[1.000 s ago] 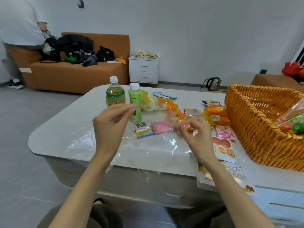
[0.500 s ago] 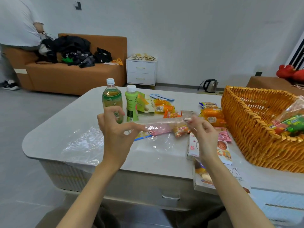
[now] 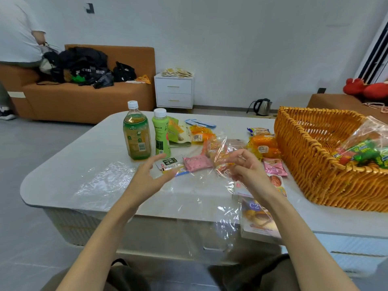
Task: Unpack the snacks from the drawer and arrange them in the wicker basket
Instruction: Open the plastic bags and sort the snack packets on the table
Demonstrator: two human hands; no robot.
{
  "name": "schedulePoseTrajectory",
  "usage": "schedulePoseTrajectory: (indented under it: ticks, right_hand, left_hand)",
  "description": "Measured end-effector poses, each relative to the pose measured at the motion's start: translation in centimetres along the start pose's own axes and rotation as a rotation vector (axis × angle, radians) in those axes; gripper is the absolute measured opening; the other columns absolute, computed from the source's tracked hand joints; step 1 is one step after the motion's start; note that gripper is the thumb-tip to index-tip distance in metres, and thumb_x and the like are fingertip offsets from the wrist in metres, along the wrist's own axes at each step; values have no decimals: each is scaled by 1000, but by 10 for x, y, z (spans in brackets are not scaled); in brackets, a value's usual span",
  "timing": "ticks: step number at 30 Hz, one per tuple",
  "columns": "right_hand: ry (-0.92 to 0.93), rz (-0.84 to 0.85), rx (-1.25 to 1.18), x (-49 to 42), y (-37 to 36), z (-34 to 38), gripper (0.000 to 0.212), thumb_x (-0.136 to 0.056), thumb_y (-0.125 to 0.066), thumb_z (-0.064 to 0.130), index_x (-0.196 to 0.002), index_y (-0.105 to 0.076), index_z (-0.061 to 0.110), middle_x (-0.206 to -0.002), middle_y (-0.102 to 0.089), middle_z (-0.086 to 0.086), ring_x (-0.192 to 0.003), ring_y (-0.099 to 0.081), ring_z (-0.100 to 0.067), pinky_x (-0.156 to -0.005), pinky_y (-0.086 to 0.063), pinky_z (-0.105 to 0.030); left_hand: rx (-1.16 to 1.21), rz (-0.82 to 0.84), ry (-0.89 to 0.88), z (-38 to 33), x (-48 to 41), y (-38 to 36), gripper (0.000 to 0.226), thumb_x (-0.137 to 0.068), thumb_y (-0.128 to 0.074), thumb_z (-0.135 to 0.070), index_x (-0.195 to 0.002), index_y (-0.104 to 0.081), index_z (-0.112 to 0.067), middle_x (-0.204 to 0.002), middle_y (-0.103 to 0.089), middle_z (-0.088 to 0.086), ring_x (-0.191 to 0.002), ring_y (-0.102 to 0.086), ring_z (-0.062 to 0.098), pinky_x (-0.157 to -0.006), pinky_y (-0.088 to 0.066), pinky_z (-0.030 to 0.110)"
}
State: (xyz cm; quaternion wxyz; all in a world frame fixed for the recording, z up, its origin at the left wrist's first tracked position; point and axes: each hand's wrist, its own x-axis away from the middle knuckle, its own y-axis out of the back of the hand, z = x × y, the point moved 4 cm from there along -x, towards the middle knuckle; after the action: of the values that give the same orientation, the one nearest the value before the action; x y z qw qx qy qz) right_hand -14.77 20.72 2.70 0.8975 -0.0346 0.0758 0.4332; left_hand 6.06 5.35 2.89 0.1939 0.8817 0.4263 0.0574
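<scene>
The wicker basket [image 3: 315, 164] stands on the right of the white table [image 3: 84, 156], with a bag of colourful snacks [image 3: 367, 154] inside it. My right hand [image 3: 249, 171] pinches a clear plastic bag [image 3: 218, 152] that hangs crumpled over the table's front edge. My left hand [image 3: 147, 179] hovers with straight fingers and holds nothing. Loose snacks lie between the hands and beyond them: a pink packet [image 3: 197, 162], orange packets [image 3: 264, 145] and a small dark sachet [image 3: 170, 161]. A snack box [image 3: 258, 219] sits below my right wrist.
A tea bottle [image 3: 137, 135] and a green bottle [image 3: 161, 133] stand upright left of the snacks. Another clear plastic sheet [image 3: 105, 181] lies at the table's left front. Behind are an orange sofa [image 3: 84, 101], a person [image 3: 16, 38], a white nightstand [image 3: 174, 91] and a kettle [image 3: 262, 106].
My left hand has let go of the plastic bag and opened. My right hand keeps hold of the bag, which now hangs from that hand alone.
</scene>
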Motion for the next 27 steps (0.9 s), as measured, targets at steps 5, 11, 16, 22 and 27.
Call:
schedulePoseTrajectory:
  ticks: [5, 11, 16, 22, 27]
  right_hand:
    - [-20, 239, 79, 12, -17, 9, 37, -81, -39, -24, -101, -48, 5, -97, -71, -15, -57, -49, -11, -56, -42, -22]
    - [31, 156, 278, 5, -13, -5, 47, -90, -61, 1, -126, -41, 23, -102, -71, -5, -69, -64, -15, -67, -50, -27]
    - [-162, -10, 409, 4, 15, -17, 48, -79, -78, 29, -119, -53, 23, -94, -72, 0, -72, -71, -16, -67, -57, -28]
    - [-359, -77, -164, 6, 5, -26, 31, -85, -68, 1, -115, -60, 0, -90, -73, -14, -73, -69, -22, -64, -59, -24]
    - [-141, -316, 85, 6, 11, -21, 21, -83, -72, 5, -103, -67, -1, -80, -72, -11, -63, -68, -18, -61, -58, -22]
  left_hand:
    - [-81, 121, 34, -11, -7, -15, 87, -74, -64, -60, -149, -26, -37, -149, -37, -14, -136, -34, 10, -105, -34, 32]
    - [28, 170, 68, 0, -15, -6, 25, -87, -68, -31, -106, -70, -16, -83, -74, 2, -69, -71, 12, -80, -58, 30]
    - [205, -92, 74, 14, -22, 28, 12, -89, -65, -24, -97, -66, -15, -87, -69, 9, -59, -68, 14, -56, -56, 21]
    - [397, -131, 125, 23, -24, 31, 15, -96, -56, -25, -105, -63, -15, -88, -65, 2, -63, -69, 12, -56, -56, 20]
    - [428, -94, 136, 23, -25, 21, 16, -96, -55, -26, -104, -67, -18, -84, -65, -3, -60, -67, 9, -63, -58, 24]
